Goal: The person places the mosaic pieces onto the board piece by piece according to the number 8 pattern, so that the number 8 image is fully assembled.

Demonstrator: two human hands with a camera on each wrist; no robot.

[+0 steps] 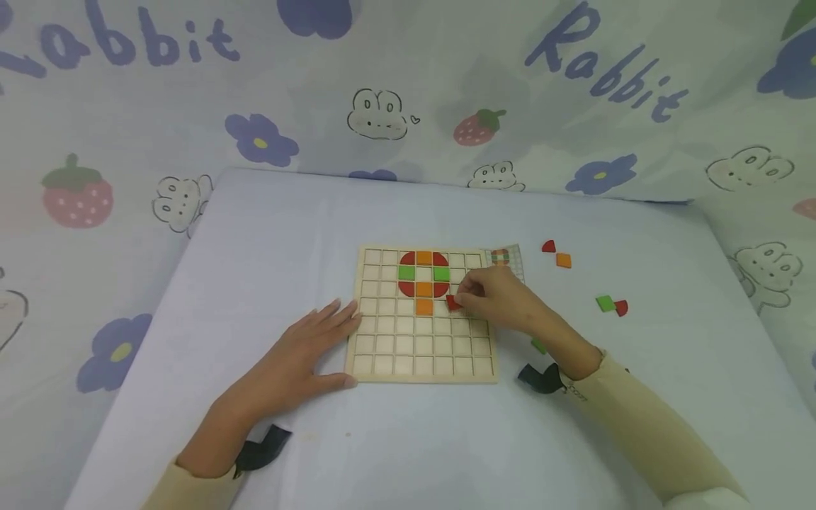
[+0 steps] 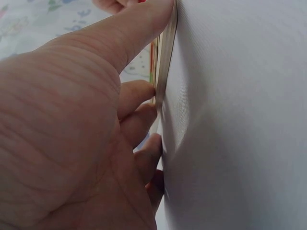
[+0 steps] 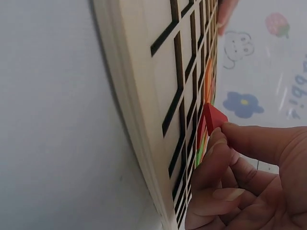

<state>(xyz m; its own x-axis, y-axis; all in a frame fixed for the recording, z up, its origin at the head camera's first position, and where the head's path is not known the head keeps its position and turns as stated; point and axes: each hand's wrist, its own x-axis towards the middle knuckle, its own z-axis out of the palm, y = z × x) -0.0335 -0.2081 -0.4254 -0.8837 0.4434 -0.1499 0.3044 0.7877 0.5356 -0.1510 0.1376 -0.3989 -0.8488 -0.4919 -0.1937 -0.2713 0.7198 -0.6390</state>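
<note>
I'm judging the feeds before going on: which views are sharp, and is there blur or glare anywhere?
Head view: even, soft light, no glare, wooden grid board sharp, edges slightly bowed by the wide lens. Left wrist view: left hand fills the frame, soft up close. Right wrist view: red piece in the right hand sharp; background cloth blurred.

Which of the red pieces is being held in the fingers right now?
The red piece pinched by the right hand over the board; the other red ones lie untouched.
</note>
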